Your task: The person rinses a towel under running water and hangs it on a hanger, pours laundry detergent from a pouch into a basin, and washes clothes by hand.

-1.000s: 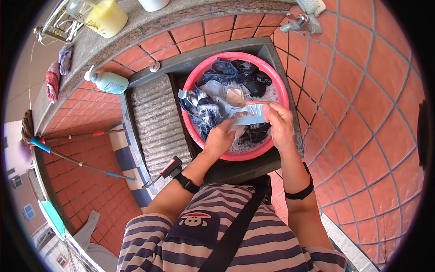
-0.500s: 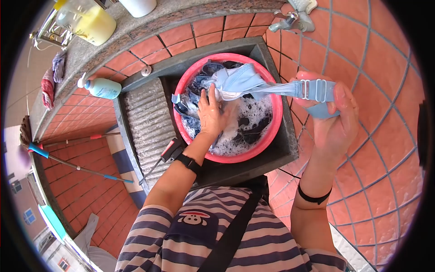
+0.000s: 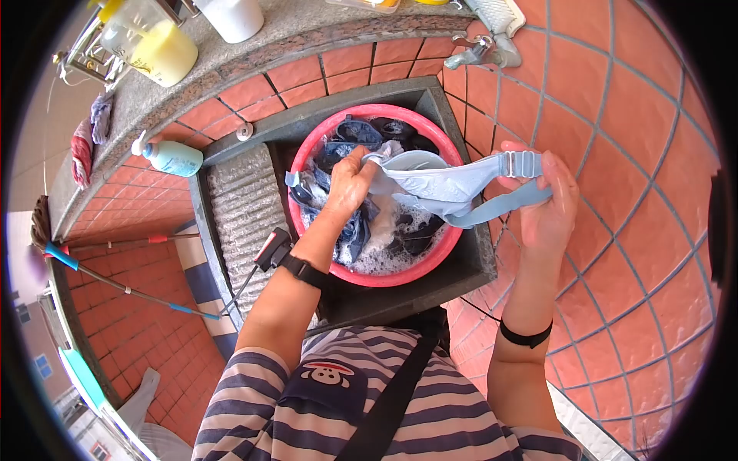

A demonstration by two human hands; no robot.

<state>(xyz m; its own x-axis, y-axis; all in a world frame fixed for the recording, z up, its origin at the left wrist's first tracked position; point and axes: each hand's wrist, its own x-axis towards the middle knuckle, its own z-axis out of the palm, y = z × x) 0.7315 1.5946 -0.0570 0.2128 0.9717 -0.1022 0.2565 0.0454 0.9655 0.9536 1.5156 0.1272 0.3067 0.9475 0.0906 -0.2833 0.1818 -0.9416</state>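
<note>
A light blue bra (image 3: 442, 183) is stretched between my two hands above the right part of a pink basin (image 3: 455, 240). My left hand (image 3: 352, 183) is closed on its left end, over the basin. My right hand (image 3: 547, 201) grips the strap end with the metal rings, out to the right of the basin's rim. Below, dark and blue wet clothes (image 3: 355, 138) lie in foamy water in the basin.
The basin stands in a grey stone sink (image 3: 480, 257) with a ribbed washboard (image 3: 247, 207) at its left. A tap (image 3: 480, 52) is at the upper right. A blue-green pump bottle (image 3: 175, 157) and a yellow-filled jug (image 3: 163, 54) are at the left.
My left hand, open over the basin before, has closed on the bra. The bra is lifted and spread wider, and my right hand has moved slightly left and down.
</note>
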